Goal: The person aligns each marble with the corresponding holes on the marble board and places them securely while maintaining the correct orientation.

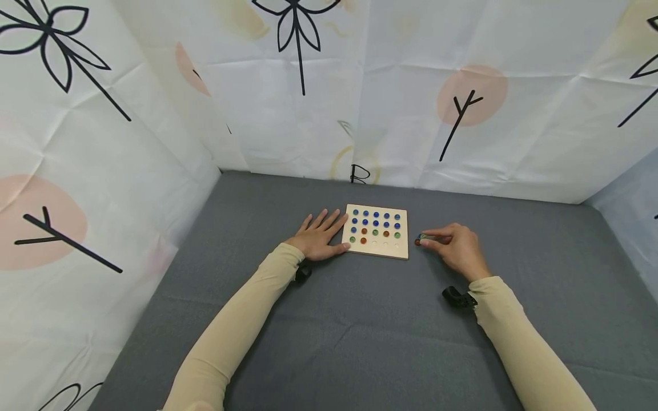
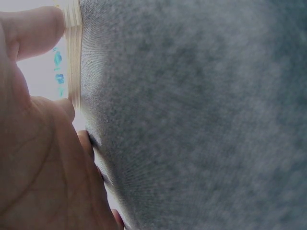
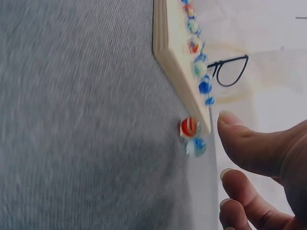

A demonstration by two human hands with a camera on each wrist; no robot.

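Note:
A square wooden board point(image 1: 381, 250) lies on the grey cloth, its pits holding rows of blue, red and green glass marbles; three pits in its near row are bare. My left hand point(image 1: 320, 238) lies flat with fingers spread, its thumb and fingertips against the board's left edge. Beyond the board's right edge, a red-striped marble point(image 3: 190, 127) and a pale blue marble point(image 3: 195, 146) sit side by side on the cloth. Close to them is my right hand point(image 1: 457, 248), its thumb and forefinger stretched toward the pair with a gap between the tips.
Grey cloth point(image 1: 329, 319) covers the table around the board. Behind it hangs a white printed curtain point(image 1: 401, 125), with another curtain side point(image 1: 92, 148) along the left. A black wrist camera point(image 1: 457, 297) sits under the right wrist, another point(image 1: 303, 273) under the left.

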